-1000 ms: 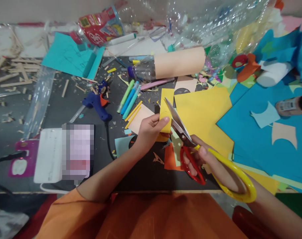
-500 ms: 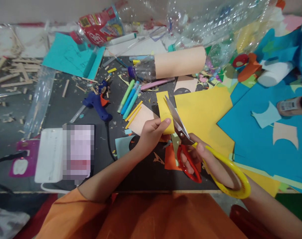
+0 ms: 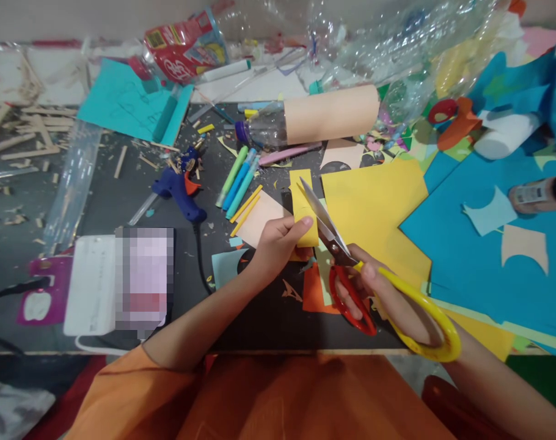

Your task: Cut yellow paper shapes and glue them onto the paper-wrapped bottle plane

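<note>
Yellow paper strip [image 3: 299, 198] just off centre toward one o'clock, flat and narrow, top end leaning further left than second ago; meets blades at new angle, looks like small readjustment. Left hand [image 3: 275, 247] pinches lower end, thumb on top. Right hand [image 3: 369, 276] grasps scissors [image 3: 336, 247] at five o'clock, steel blade tip over strip. Smooth yellow sheet [image 3: 379, 201] at three, cylindrical peach-wrapped bottle [image 3: 330, 116] at one, slim markers [image 3: 238, 183] at nine, bulky blue glue gun [image 3: 181, 200] beyond.

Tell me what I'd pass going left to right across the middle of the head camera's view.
Blue hot-glue gun, three markers, yellow paper strip held in the left hand, scissors held in the right hand, dark-capped bottle.
</note>
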The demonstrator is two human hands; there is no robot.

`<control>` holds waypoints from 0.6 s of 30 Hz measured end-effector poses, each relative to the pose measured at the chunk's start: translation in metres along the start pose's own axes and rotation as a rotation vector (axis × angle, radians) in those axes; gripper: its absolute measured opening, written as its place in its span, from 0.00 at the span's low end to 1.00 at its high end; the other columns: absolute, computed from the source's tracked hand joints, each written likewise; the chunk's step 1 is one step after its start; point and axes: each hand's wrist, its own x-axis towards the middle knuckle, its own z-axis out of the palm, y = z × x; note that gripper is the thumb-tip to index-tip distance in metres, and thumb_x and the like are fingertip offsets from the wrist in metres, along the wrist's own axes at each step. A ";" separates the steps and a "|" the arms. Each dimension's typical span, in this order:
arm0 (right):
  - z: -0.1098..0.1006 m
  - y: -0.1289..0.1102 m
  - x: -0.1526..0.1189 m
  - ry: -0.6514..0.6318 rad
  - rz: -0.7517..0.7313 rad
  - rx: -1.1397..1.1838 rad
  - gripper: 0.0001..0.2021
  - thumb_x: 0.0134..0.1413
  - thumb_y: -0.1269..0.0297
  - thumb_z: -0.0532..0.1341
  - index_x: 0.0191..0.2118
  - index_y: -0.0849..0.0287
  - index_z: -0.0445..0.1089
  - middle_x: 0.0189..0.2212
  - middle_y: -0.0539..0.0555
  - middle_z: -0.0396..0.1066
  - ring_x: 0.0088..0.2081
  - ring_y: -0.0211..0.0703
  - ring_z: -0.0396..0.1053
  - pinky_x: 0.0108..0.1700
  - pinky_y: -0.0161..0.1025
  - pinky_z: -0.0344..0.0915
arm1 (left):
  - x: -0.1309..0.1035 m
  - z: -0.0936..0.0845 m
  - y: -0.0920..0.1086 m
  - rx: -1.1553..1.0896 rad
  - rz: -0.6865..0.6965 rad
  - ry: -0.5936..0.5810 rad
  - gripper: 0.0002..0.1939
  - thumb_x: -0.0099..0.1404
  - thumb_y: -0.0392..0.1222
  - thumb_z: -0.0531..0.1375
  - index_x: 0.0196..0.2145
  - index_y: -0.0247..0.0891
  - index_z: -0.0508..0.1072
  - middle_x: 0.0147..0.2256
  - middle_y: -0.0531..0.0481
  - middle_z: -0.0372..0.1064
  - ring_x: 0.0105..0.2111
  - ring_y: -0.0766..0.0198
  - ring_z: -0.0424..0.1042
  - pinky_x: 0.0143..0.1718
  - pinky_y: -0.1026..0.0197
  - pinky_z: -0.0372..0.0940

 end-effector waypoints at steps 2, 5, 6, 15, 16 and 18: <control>-0.001 -0.001 -0.002 -0.011 0.004 0.006 0.25 0.61 0.35 0.46 0.38 0.54 0.59 0.18 0.45 0.62 0.17 0.35 0.59 0.19 0.34 0.56 | 0.000 -0.001 0.001 -0.008 -0.003 -0.001 0.22 0.52 0.59 0.64 0.19 0.36 0.67 0.14 0.56 0.62 0.14 0.73 0.62 0.17 0.70 0.62; -0.003 -0.003 -0.003 -0.010 -0.009 0.007 0.24 0.62 0.36 0.47 0.37 0.54 0.59 0.18 0.44 0.61 0.17 0.34 0.59 0.20 0.34 0.57 | 0.000 -0.002 0.001 0.002 0.001 -0.003 0.22 0.53 0.58 0.64 0.19 0.36 0.68 0.14 0.56 0.63 0.14 0.73 0.62 0.17 0.70 0.61; -0.004 -0.003 -0.004 -0.012 -0.012 0.007 0.24 0.62 0.36 0.47 0.37 0.55 0.58 0.18 0.44 0.61 0.18 0.34 0.59 0.20 0.34 0.58 | 0.001 -0.002 0.000 0.004 0.004 -0.005 0.22 0.53 0.58 0.64 0.19 0.36 0.68 0.14 0.56 0.63 0.14 0.73 0.62 0.17 0.70 0.61; -0.007 -0.003 -0.004 -0.017 -0.039 -0.018 0.23 0.63 0.38 0.48 0.36 0.55 0.59 0.18 0.44 0.60 0.17 0.33 0.58 0.20 0.33 0.58 | 0.002 -0.004 -0.003 0.009 -0.011 -0.007 0.21 0.53 0.58 0.64 0.20 0.36 0.69 0.15 0.55 0.65 0.15 0.72 0.64 0.18 0.69 0.62; -0.007 -0.003 -0.004 -0.017 -0.039 -0.016 0.22 0.63 0.38 0.48 0.36 0.55 0.59 0.18 0.44 0.60 0.17 0.33 0.58 0.20 0.33 0.58 | 0.002 -0.004 -0.003 0.008 -0.012 -0.007 0.21 0.53 0.58 0.64 0.20 0.36 0.69 0.15 0.55 0.65 0.15 0.72 0.64 0.18 0.69 0.62; -0.007 -0.002 -0.005 -0.015 -0.040 -0.008 0.22 0.63 0.38 0.49 0.36 0.54 0.59 0.17 0.44 0.60 0.17 0.33 0.58 0.20 0.32 0.58 | 0.002 -0.004 -0.002 -0.005 -0.006 -0.005 0.21 0.53 0.57 0.64 0.20 0.36 0.70 0.16 0.55 0.66 0.15 0.72 0.64 0.18 0.69 0.62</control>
